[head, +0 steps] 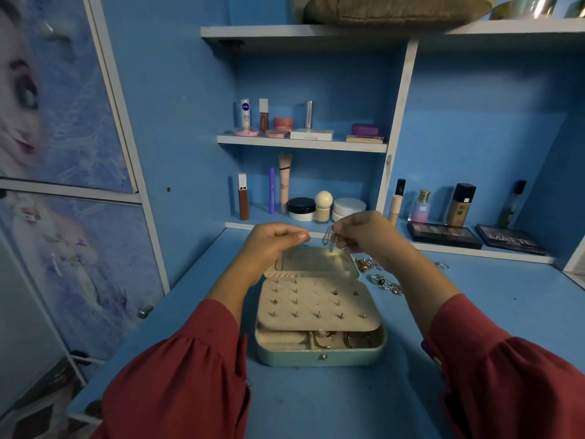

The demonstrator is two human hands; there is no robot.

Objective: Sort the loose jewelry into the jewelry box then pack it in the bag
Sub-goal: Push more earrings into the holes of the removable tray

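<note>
I see both hands raised over the open jewelry box [319, 324] on the blue desk [316, 400]: right hand [364, 232] pinches a thin chain [329, 237], left hand [272, 240] pinches its other end. Loose jewelry [380, 275] lies just right of the box.

Open teal jewelry box [319, 353] holds studs; chain [329, 237] dangles above.
</note>
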